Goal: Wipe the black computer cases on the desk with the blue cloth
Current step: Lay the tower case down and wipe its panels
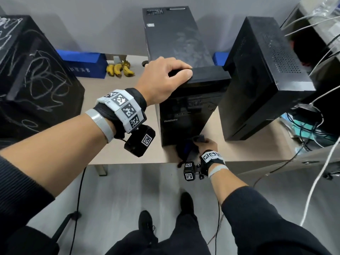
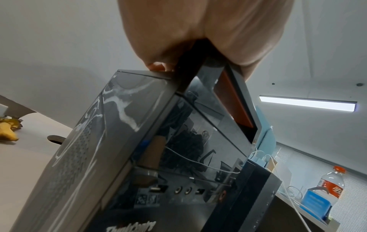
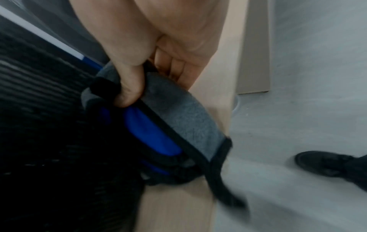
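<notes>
Three black computer cases stand on the beige desk [image 1: 117,92]. The middle case [image 1: 184,52] has a dusty top and a glossy front [image 2: 198,157]. My left hand [image 1: 165,76] grips its top front edge, fingers curled over the lip [image 2: 158,66]. My right hand [image 1: 206,144] holds the bunched blue and grey cloth [image 3: 168,122] against the foot of this case's front [image 1: 191,148], by the desk's near edge. A scribbled, dusty case [image 1: 33,74] stands at the left and a third case [image 1: 263,70] at the right.
Bananas [image 1: 120,69] and a blue box [image 1: 82,62] lie at the back of the desk. White cables [image 1: 312,181] and clutter hang at the right. A plastic bottle [image 2: 329,186] stands on a far shelf. My shoes [image 1: 185,201] are on the grey floor below.
</notes>
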`<state>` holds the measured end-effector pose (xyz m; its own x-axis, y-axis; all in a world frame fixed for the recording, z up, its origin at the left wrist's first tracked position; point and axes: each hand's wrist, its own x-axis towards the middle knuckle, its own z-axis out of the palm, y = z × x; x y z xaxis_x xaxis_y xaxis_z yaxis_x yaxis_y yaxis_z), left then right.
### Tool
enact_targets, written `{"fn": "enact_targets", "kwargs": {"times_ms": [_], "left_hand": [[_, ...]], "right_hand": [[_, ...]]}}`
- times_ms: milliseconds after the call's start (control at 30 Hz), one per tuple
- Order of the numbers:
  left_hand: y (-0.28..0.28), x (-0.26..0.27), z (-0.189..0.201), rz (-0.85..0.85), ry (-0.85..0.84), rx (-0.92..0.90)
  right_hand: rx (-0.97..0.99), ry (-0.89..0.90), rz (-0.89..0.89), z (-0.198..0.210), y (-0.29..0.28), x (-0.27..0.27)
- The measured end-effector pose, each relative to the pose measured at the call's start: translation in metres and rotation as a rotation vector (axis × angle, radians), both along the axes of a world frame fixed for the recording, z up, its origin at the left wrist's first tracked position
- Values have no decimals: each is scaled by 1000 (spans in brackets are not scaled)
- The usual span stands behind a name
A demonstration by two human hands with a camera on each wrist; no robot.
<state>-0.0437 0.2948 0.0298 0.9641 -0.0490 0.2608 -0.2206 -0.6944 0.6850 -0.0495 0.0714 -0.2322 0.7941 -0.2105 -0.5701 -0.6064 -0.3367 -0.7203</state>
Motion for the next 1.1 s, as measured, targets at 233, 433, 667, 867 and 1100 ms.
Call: {"fn": "enact_targets", "kwargs": {"times_ms": [233, 433, 667, 867, 1100], "left_hand": [[-2, -4, 7, -12, -19, 7], [-1, -2, 3, 19, -22, 3], [-2, -3, 7, 24, -17, 12], [-5, -4, 9, 38, -7, 5], [-4, -4, 9, 15, -14, 13]], "right_hand": [[171, -328, -36, 52, -5, 8], [-34, -130, 14, 20, -2, 6], [32, -110, 1, 43, 8, 4], [108, -187, -48, 48, 17, 1], [96, -74, 6, 38, 17, -6]]}}
